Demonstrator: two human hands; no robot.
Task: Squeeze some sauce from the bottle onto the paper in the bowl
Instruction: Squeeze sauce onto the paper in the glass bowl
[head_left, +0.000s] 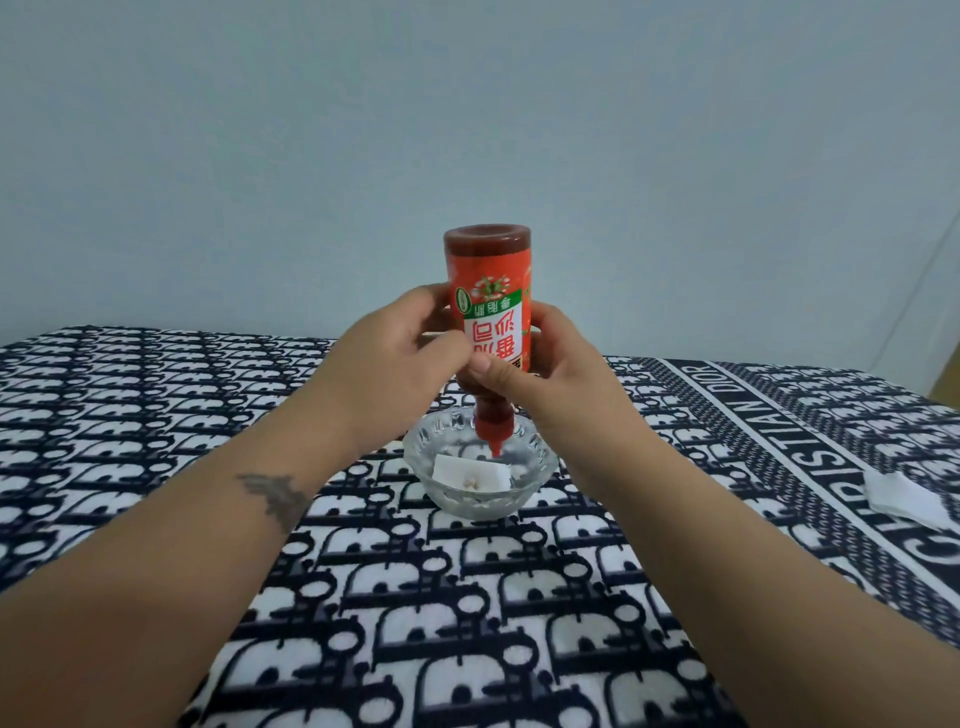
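Hands (395, 358) (540, 374) hold bottle (488, 301) upside-down over bowl (540, 462).

Patterned cloth surface (467, 623) carries glass bowl (540, 460) and tissue (904, 499).

**Bottle tipped over the bowl**

I hold the red sauce bottle (488, 291) upside down at the centre of the frame, its flat base uppermost and its label reading inverted, white panel with red characters and a green band. It stands nearly vertical. Its red nozzle (493, 436) points straight down, the tip just above the paper and inside the bowl's rim. The clear glass bowl (540, 467) with a scalloped edge sits just below the centre of the frame, directly under the bottle. A white folded paper (457, 470) lies flat in its bottom, carrying a small pale spot (471, 483) near its middle. I see no red sauce on it.
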